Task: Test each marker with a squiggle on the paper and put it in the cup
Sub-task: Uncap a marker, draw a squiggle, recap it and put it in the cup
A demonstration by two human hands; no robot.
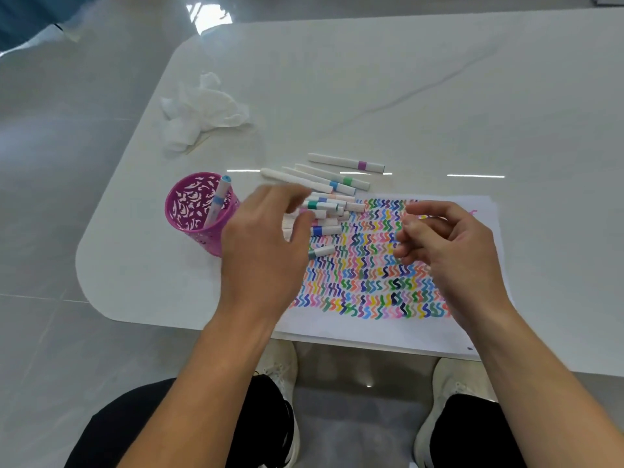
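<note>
A pink cut-out cup (175, 201) stands left of the paper, with one light-blue marker (217, 201) leaning inside it. Several white markers with coloured bands (332, 184) lie in a loose pile at the paper's top-left corner. The paper (371, 329) is covered with rows of coloured squiggles. My left hand (263, 244) hovers over the pile with its blurred fingers stretched toward the markers; I see nothing held in it. My right hand (449, 244) hangs above the squiggles, fingers loosely curled and holding nothing.
A crumpled white tissue (202, 109) lies at the back left of the white table (439, 96). One marker with a purple band (344, 162) lies apart behind the pile. The table's front edge runs just under the paper, with my knees and shoes below.
</note>
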